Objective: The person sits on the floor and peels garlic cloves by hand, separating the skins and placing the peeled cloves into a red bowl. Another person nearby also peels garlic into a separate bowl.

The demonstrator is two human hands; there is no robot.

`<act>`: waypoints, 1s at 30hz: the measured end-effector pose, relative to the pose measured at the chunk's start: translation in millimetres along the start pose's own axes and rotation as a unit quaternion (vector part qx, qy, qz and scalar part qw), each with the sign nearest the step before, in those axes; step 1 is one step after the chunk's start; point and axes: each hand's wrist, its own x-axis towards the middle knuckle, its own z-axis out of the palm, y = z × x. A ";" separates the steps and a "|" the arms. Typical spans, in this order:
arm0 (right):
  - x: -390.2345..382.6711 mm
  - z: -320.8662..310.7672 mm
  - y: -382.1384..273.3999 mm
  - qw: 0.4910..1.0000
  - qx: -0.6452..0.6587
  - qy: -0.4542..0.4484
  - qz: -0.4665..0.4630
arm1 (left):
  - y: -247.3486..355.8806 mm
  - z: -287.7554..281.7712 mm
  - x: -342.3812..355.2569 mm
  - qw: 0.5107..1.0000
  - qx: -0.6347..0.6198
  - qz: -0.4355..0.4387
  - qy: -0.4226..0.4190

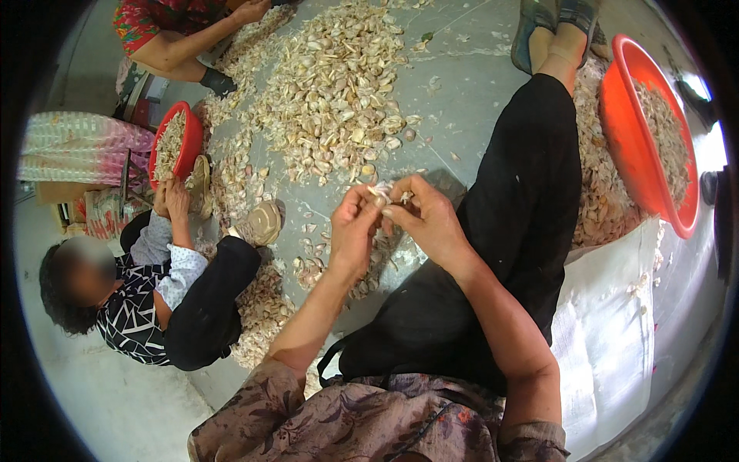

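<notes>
Okay, left hand (pixel 356 227): my fingers pinched narrow on garlic (pixel 378 190).
Right hand (pixel 429 219): my fingers curled in, close beside it; can't tell if gripping.
Garlic: at my left fingertips.
Pile (pixel 332 92): ahead of my fingers, on floor (pixel 454 96).
Orange tub (pixel 625 146): well right of my fingers.

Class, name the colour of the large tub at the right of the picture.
Orange-red; the tub shows best in the head view.
</notes>
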 end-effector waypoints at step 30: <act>-0.4 2.1 -9.9 0.971 0.197 -0.002 0.137 | -22.6 1.3 -24.0 0.986 0.109 0.122 -0.015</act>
